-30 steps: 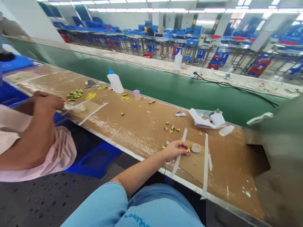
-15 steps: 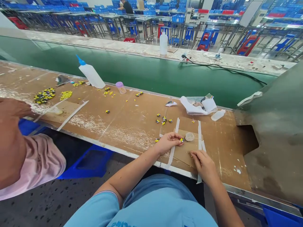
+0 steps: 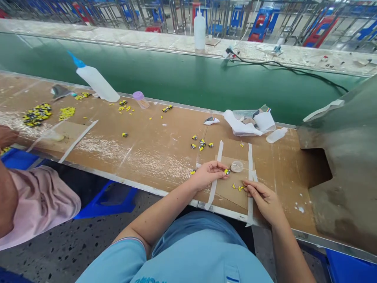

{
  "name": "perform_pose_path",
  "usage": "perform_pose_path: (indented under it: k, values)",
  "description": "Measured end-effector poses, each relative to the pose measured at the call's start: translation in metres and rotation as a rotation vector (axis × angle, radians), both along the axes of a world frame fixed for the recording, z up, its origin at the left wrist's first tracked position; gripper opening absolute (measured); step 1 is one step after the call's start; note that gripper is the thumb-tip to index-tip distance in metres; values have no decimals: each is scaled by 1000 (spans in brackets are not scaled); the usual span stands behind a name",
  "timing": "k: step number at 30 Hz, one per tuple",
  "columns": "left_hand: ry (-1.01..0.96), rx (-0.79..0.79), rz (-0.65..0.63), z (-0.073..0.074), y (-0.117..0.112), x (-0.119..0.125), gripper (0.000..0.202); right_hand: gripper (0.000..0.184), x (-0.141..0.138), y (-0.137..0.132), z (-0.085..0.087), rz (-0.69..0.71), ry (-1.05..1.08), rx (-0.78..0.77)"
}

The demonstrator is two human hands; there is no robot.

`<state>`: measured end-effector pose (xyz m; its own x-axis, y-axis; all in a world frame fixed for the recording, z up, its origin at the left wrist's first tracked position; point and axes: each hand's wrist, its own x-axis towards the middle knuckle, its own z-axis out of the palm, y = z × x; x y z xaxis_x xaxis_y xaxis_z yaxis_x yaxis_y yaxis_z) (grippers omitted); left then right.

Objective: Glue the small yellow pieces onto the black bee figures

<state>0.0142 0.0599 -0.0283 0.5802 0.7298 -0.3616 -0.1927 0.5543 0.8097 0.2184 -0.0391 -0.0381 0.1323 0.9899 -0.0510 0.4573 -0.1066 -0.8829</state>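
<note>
My left hand (image 3: 208,173) rests on the brown worktable (image 3: 153,153), its fingers pinched on a small yellow-and-black piece (image 3: 226,171). Right beside it lies a small round clear cap (image 3: 236,166). My right hand (image 3: 263,198) lies on a taped-down cardboard square (image 3: 231,188), fingertips curled next to two tiny yellow bits (image 3: 238,187); whether it grips one I cannot tell. A few more yellow-and-black pieces (image 3: 200,144) lie just beyond my left hand.
A white squeeze bottle with a blue tip (image 3: 92,79) and a small purple-lidded pot (image 3: 140,99) stand at the back edge by the green conveyor belt (image 3: 176,82). Crumpled white bags (image 3: 250,124) lie right. A co-worker in pink (image 3: 35,204) sits left, near a pile of pieces (image 3: 37,114).
The view has swung down and to the right. My right hand has come into view and settled on the cardboard square. My left hand has stayed put with its piece.
</note>
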Motion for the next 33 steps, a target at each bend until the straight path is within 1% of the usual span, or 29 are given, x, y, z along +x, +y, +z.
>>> perform_pose_path:
  k: [3, 7, 10, 14, 18, 22, 28, 33]
  values:
    - [11, 6, -6, 1, 0, -1, 49, 41, 3, -4, 3, -44, -67, 18]
    - [22, 17, -8, 1, -1, -1, 45, 42, 2, -6, 13, -4, -170, 28]
    - [32, 29, -16, 0, -1, -1, 40, 45, -6, -6, 17, 27, -243, 35]
    - [28, 28, -20, 0, -1, -1, 40, 52, -19, -5, 18, -9, -335, 76]
    - [16, 31, -18, 1, -2, -1, 41, 55, -26, 0, 19, -42, -419, 123]
    - [10, 32, -20, 1, -2, 0, 41, 57, -27, 4, 20, -62, -445, 126]
    - [1, 17, -5, 2, -3, 0, 45, 61, -26, 3, 23, -128, -459, 81]
    - [-6, 8, -9, 3, -3, 0, 44, 59, -25, 0, 26, -87, -465, 83]
